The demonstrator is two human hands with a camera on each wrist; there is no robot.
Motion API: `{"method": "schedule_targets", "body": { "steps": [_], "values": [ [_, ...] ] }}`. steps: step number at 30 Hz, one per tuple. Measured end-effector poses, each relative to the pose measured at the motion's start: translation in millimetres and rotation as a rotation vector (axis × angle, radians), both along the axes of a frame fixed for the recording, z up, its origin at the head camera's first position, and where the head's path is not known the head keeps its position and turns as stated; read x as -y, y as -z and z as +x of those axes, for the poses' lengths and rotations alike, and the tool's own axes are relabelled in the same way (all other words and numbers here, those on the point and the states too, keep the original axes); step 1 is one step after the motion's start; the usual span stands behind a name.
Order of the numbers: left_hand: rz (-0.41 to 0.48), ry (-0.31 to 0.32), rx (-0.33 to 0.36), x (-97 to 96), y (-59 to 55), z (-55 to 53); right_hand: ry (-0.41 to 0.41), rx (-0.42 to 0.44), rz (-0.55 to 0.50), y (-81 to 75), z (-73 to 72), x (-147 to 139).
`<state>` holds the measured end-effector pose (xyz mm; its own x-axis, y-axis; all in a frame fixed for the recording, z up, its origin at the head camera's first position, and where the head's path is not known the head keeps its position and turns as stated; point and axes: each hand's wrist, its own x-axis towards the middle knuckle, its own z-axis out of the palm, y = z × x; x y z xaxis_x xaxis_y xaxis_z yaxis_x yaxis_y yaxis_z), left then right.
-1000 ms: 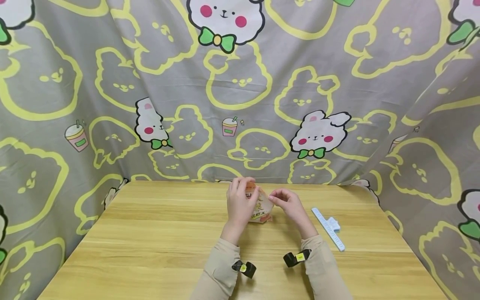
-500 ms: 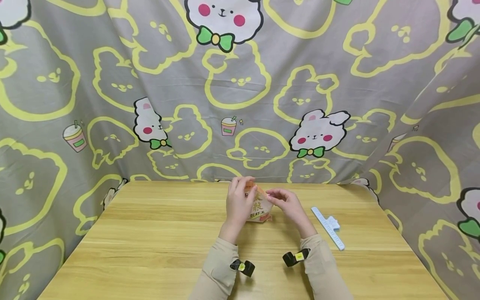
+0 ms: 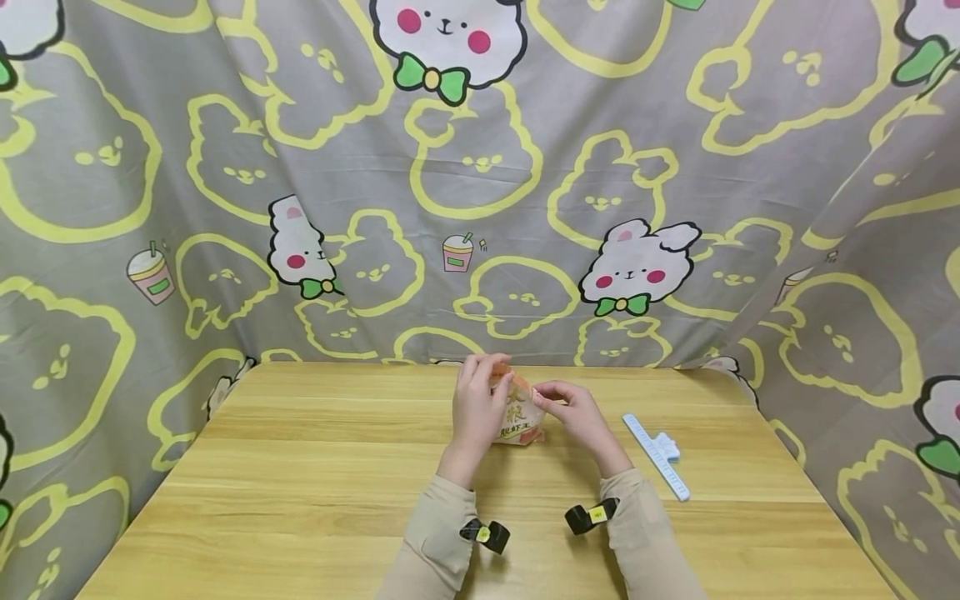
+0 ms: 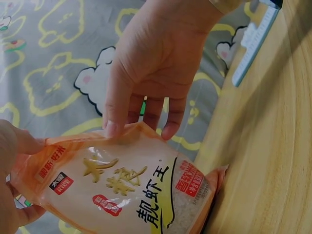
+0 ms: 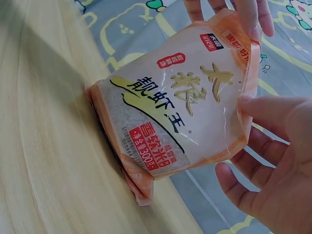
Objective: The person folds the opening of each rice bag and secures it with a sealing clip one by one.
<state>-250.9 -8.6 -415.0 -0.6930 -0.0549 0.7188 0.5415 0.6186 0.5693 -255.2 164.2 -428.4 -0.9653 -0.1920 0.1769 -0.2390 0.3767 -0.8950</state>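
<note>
A small bag of rice (image 3: 517, 421) stands upright on the wooden table, orange at its edges with a pale printed front. My left hand (image 3: 476, 404) pinches its top left part, thumb on the front and fingers behind. On the opposite side, my right hand (image 3: 577, 412) pinches the upper right edge between thumb and fingers. Grains show through the lower window of the rice bag (image 5: 170, 107) in the right wrist view, where its bottom meets the table. From the left wrist, the right thumb lies on the edge of the rice bag (image 4: 122, 180).
Right of the right hand lies a light blue bag clip (image 3: 660, 458) with a long ruler-like bar. The table (image 3: 337, 483) ends at the back and sides against a grey curtain (image 3: 510, 233) with cartoon prints. Black cameras are strapped to both wrists.
The right hand has shifted slightly left and up along the bag's edge, and the bag's front has turned a little. The left hand keeps its hold at the top; the clip has not moved.
</note>
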Motion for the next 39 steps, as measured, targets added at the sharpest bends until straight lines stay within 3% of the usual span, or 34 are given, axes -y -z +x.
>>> {"method": "schedule_targets", "body": {
  "steps": [3,18,20,29,35,39],
  "values": [
    [-0.004,0.004,-0.008,0.3,1.1,-0.7,-0.003,-0.008,0.004,-9.8,6.9,3.0],
    [0.007,0.026,-0.027,1.0,0.4,-2.2,-0.001,-0.059,0.023,-9.2,6.1,2.6],
    [0.017,0.033,-0.018,1.9,0.2,-2.4,-0.002,-0.067,0.033,-8.4,5.3,2.1],
    [0.075,0.111,0.061,8.1,-1.9,-3.1,-0.004,-0.092,0.028,23.1,-16.2,-4.8],
    [0.046,0.123,0.099,11.5,-2.8,-2.3,-0.004,-0.090,0.033,24.3,-16.0,-6.3],
    [0.026,0.096,0.101,12.4,-3.4,-2.0,-0.009,-0.084,0.040,14.4,-9.1,-3.2]
  ]
}}
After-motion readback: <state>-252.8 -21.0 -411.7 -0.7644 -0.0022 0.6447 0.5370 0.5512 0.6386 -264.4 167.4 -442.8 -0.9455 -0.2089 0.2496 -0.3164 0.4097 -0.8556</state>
